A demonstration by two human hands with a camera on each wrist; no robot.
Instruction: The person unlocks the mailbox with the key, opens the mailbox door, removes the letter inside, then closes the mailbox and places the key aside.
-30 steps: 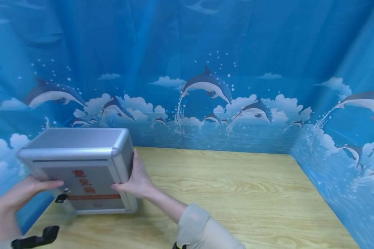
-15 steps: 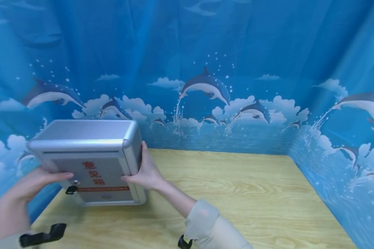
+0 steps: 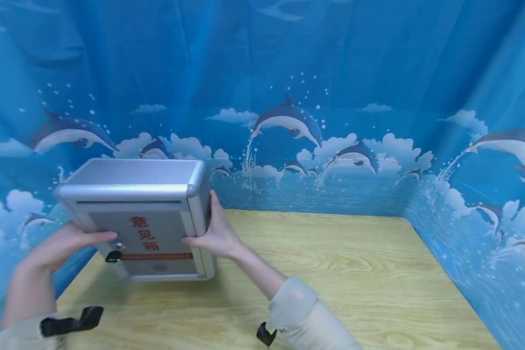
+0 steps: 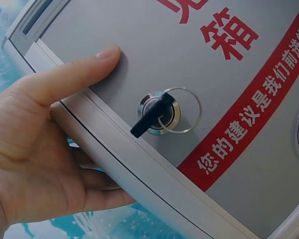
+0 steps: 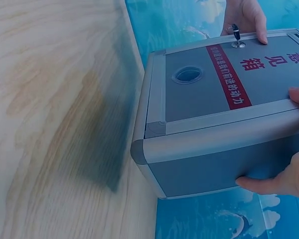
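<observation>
A silver metal suggestion box (image 3: 166,214) with red lettering and a slot near its top stands almost upright between my two hands. My left hand (image 3: 65,245) grips its left side, the thumb lying on the front panel and the fingers round the side. From the front lock beside that thumb sticks a black-headed key (image 4: 153,114) with a wire ring. My right hand (image 3: 218,233) holds the opposite side, thumb on the front edge, other fingers along the side wall. In the right wrist view the box's bottom is over the tabletop, its shadow cast alongside.
The wood-grain table (image 3: 332,272) stretches to the right of the box. A blue dolphin-print curtain (image 3: 354,73) hangs behind it and along both sides. Black straps (image 3: 72,322) show at my wrists.
Both hands have carried the suggestion box to the right and a little up in the head view. Their grip on its sides is the same.
</observation>
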